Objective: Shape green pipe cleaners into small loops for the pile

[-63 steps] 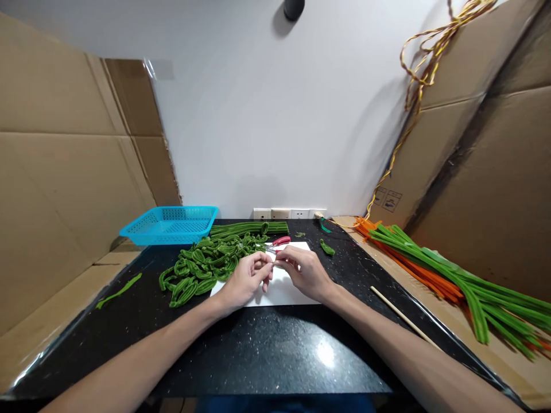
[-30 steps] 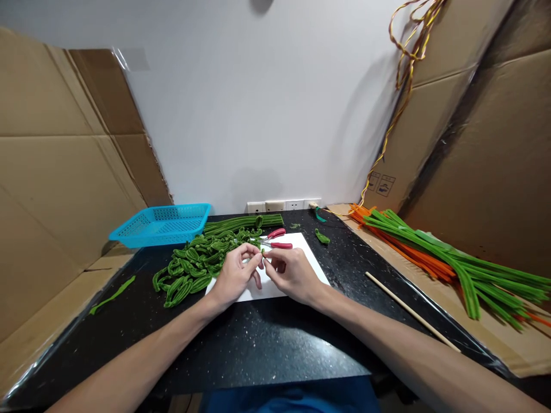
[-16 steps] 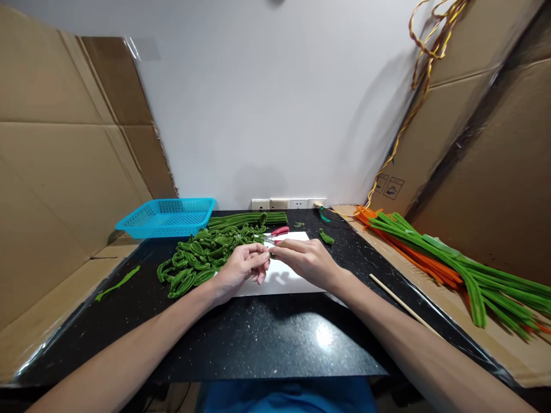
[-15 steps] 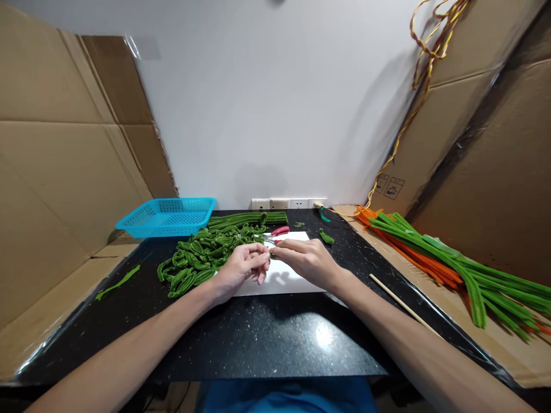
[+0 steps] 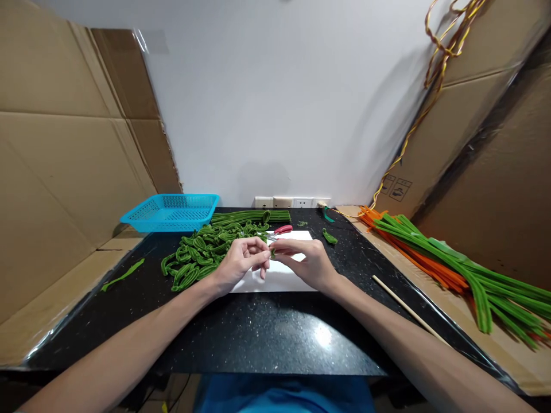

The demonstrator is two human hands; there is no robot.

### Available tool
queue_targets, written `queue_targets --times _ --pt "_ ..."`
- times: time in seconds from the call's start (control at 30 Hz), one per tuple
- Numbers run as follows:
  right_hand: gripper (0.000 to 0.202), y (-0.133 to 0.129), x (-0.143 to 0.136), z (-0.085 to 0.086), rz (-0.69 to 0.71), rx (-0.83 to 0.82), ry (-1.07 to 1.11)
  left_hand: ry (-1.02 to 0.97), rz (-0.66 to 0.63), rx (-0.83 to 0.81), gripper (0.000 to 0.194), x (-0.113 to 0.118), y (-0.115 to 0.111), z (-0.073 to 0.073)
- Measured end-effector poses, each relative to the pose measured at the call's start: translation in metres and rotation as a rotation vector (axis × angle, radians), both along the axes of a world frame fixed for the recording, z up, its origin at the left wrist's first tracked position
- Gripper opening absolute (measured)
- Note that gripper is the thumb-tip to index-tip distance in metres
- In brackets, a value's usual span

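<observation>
Over the white sheet [image 5: 284,278], my left hand [image 5: 244,261] and my right hand [image 5: 306,261] meet fingertip to fingertip. Both are closed in a pinch around a small green chenille stem piece [image 5: 272,252], mostly covered by the fingers. Left of my left hand spreads a pile of bent green chenille loops [image 5: 196,255]. Just beyond the hands lies a red-handled cutting tool [image 5: 283,229], its front end partly hidden. One loose green loop [image 5: 329,236] rests to the right of the sheet.
A blue plastic basket [image 5: 172,215] stands at the back left, beside a bundle of straight dark green stems [image 5: 253,217]. A wooden stick [image 5: 408,310] lies at right, near green [image 5: 477,281] and orange stems [image 5: 439,272]. Cardboard walls [image 5: 69,155] flank the black table [image 5: 258,338].
My right hand's fingers have parted from its thumb somewhat, so the small green piece shows more between my hands. The whole view has shifted slightly.
</observation>
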State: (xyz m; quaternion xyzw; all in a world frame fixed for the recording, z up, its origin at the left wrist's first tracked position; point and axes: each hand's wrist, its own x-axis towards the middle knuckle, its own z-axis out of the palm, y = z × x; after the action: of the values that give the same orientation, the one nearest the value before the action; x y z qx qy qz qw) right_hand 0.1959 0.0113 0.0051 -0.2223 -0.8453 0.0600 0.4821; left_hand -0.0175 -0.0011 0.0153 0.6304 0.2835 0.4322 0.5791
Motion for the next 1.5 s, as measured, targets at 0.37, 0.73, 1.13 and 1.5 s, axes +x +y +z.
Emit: queue_targets --times 0.37,0.73,1.13,1.5 --pt "0.021 0.002 0.012 0.008 -0.024 0.279 -0.286 0.13 -0.026 0.106 0.029 -0.002 -0.005 0.006" --pt "0.045 -0.017 -0.014 0.01 0.097 -0.577 0.067 0.413 0.194 0.52 0.013 -0.002 -0.018 0.012" --pt "0.035 -0.009 -0.012 0.004 -0.03 -0.417 0.024 0.335 0.234 0.41 0.016 -0.001 -0.005 0.004" --pt "0.02 0.004 0.01 0.004 -0.137 0.388 -0.38 0.106 0.031 0.133 0.034 -0.004 0.0 0.002"
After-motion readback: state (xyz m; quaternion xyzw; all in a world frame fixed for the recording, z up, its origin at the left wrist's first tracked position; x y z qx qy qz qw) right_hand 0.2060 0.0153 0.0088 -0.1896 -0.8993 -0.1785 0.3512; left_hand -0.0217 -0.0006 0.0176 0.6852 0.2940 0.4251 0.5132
